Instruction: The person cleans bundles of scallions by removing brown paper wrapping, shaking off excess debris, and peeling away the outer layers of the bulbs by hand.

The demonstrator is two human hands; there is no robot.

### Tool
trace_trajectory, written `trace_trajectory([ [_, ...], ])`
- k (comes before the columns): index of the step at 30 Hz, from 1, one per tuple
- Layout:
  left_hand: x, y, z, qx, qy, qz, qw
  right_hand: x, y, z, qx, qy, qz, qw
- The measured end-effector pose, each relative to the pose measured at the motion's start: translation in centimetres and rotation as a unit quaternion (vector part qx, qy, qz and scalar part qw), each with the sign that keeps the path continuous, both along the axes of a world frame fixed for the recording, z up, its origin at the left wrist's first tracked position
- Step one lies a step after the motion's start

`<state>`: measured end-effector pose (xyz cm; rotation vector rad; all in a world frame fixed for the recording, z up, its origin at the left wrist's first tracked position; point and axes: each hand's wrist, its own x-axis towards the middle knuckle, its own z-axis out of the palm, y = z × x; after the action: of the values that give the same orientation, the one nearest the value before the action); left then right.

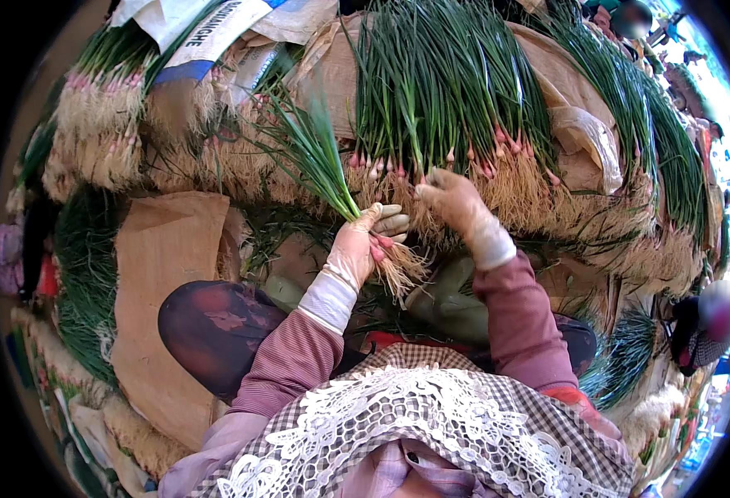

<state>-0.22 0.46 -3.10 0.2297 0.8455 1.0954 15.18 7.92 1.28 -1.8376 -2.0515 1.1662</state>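
Note:
My left hand (357, 249), in a thin pale glove, is closed round a small bunch of green garlic (322, 162). Its long leaves lean up and left, and pink bulbs with tangled tan roots (400, 270) stick out below my fingers. My right hand (456, 202), also gloved, reaches to the lower edge of a big laid-out row of green garlic (448, 83). Thumb and forefinger pinch at the bulb end of one plant there; the other fingers are curled in. Below that hand, roots of the row hang down.
Brown sacking (174, 290) lies at left beside a heap of green leaves (87, 282). More bundles (103, 100) and a printed sack (215, 37) are at the far left. Crumpled plastic (602, 158) covers part of the row at right. Another person (701, 328) is at the right edge.

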Motion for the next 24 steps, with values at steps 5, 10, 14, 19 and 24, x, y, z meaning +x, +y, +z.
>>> trace_trajectory([
  [5,1.0,-1.0,-2.1,0.009,0.106,-0.060,0.993,-1.1,-5.9,-0.8,0.091,-0.021,0.122,0.988],
  [10,2.4,-1.3,-1.1,0.007,0.037,-0.060,0.998,0.0,-1.2,-6.6,-0.017,0.217,-0.031,0.976],
  [14,1.2,-1.6,-0.7,0.048,0.028,-0.055,0.997,-3.1,-2.5,-5.1,-0.036,0.373,-0.076,0.924],
  [19,2.1,-1.6,-0.5,0.016,-0.142,-0.006,0.990,-3.6,-2.4,-7.6,0.207,0.242,-0.111,0.941],
  [24,2.0,-2.2,0.7,0.092,-0.106,-0.045,0.989,-0.5,-2.0,-9.2,0.088,-0.116,0.204,0.968],
])
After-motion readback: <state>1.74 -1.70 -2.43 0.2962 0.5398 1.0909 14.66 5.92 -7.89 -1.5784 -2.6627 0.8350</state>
